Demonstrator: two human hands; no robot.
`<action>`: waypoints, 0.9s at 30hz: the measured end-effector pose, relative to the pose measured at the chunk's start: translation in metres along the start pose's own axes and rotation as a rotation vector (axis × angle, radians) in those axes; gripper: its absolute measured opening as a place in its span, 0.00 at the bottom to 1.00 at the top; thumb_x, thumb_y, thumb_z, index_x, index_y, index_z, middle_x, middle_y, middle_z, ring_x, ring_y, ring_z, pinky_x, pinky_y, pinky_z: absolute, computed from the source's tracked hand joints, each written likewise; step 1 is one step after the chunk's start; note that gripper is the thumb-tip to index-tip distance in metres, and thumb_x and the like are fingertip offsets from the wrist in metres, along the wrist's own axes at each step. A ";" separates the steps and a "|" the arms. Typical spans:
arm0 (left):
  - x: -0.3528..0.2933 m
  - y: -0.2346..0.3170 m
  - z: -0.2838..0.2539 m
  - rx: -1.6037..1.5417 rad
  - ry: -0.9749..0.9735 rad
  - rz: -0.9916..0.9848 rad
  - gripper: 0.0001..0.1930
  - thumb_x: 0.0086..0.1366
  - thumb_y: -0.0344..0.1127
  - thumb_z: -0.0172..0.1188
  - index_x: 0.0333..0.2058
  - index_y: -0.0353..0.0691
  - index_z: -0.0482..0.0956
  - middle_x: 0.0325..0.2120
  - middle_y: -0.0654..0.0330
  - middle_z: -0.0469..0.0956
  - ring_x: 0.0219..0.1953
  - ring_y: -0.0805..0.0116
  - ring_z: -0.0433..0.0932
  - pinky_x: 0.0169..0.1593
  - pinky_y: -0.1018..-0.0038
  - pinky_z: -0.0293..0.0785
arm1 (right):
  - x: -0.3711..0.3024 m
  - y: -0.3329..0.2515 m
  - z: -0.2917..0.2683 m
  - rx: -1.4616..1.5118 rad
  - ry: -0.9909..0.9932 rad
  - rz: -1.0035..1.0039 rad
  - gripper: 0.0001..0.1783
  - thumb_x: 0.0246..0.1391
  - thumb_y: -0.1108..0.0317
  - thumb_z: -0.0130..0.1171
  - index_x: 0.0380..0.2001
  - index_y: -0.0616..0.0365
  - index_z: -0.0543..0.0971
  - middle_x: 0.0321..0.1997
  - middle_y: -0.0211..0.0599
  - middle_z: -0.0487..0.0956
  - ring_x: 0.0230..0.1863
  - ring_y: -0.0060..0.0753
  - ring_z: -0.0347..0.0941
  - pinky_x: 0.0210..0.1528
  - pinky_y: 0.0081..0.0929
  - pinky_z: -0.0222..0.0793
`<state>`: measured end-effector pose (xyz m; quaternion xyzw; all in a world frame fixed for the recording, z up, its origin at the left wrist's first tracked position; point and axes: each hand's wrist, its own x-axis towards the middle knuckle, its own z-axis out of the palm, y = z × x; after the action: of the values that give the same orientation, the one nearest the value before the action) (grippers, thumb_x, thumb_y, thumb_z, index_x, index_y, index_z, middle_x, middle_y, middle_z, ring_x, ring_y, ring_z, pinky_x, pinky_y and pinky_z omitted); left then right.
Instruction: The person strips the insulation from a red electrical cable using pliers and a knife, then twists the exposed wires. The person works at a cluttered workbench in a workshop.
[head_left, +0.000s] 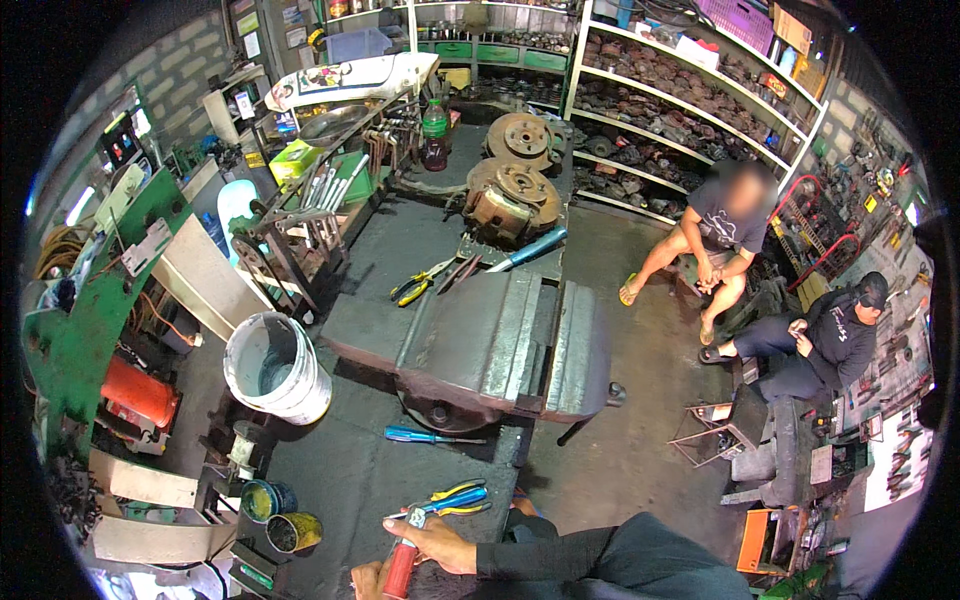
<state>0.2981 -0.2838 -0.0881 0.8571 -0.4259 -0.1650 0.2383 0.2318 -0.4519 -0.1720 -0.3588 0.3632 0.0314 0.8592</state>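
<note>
A red cylinder with a pale, printed upper end stands over the near part of the dark workbench; its exact kind I cannot make out. My right hand reaches in from the right in a dark sleeve, with its fingers closed about the upper end. Beside the lower part, my left hand curls its fingers against the cylinder, partly cut off by the lower edge. Just beyond my hands lie blue-handled and yellow-and-blue-handled pliers. Farther up the bench is a blue-handled screwdriver.
A large metal vise fills the bench's middle, with yellow pliers and brake discs beyond. A white bucket and small tins stand left. Two people sit to the right, near shelves of metal parts.
</note>
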 end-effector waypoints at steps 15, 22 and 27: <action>-0.011 -0.046 0.046 0.109 0.242 0.221 0.21 0.67 0.40 0.58 0.54 0.38 0.83 0.46 0.46 0.77 0.49 0.40 0.74 0.54 0.47 0.71 | -0.008 -0.009 -0.001 0.041 -0.027 0.002 0.27 0.62 0.41 0.68 0.52 0.47 0.76 0.33 0.21 0.76 0.30 0.18 0.76 0.31 0.25 0.76; -0.011 -0.035 0.040 0.076 0.290 0.225 0.23 0.72 0.47 0.51 0.53 0.37 0.82 0.46 0.45 0.76 0.49 0.38 0.73 0.54 0.45 0.70 | -0.007 -0.009 -0.003 0.057 -0.026 0.003 0.28 0.62 0.41 0.68 0.52 0.48 0.76 0.33 0.23 0.78 0.30 0.19 0.76 0.30 0.25 0.74; -0.009 -0.023 0.034 0.082 0.315 0.192 0.24 0.74 0.49 0.48 0.54 0.37 0.82 0.44 0.45 0.76 0.47 0.39 0.73 0.54 0.46 0.70 | -0.001 -0.005 -0.005 0.009 -0.026 -0.015 0.29 0.58 0.33 0.67 0.42 0.48 0.79 0.35 0.25 0.77 0.34 0.23 0.77 0.32 0.28 0.73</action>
<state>0.2914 -0.2738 -0.1283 0.8368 -0.4694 0.0123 0.2817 0.2293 -0.4587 -0.1704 -0.3573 0.3494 0.0281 0.8657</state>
